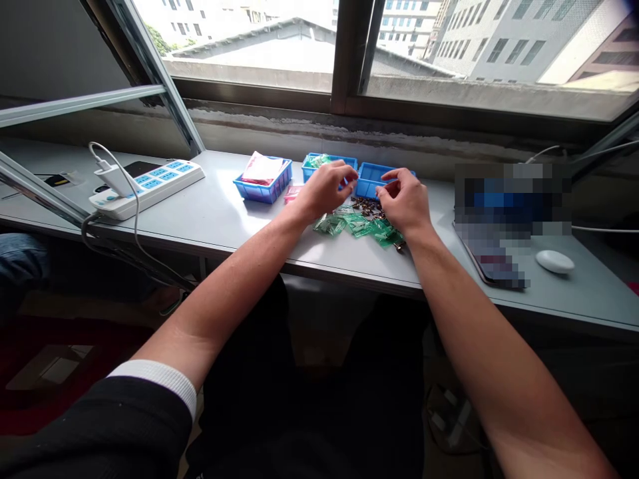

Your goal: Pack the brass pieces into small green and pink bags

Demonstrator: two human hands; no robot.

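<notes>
My left hand (327, 188) hovers over the front of a blue bin (310, 174) that holds green packets. Its fingers are curved and slightly apart, with nothing visible in them. Opposite it, my right hand (407, 201) is beside another blue bin (369, 174); a gap shows between its thumb and forefinger. Below and between both hands lies a pile of small dark brass-coloured metal parts (367, 207). In front of the pile are several small green-and-clear plastic packets (362, 226), partly hidden by my right hand.
A third blue bin (262, 191) with white and red packets stands left, near a small pink item (292, 193). Farther left is a power strip (150, 189) with a plugged-in charger. On the right are a blurred-out device (492, 256) and a white mouse (555, 261). A window is behind the desk.
</notes>
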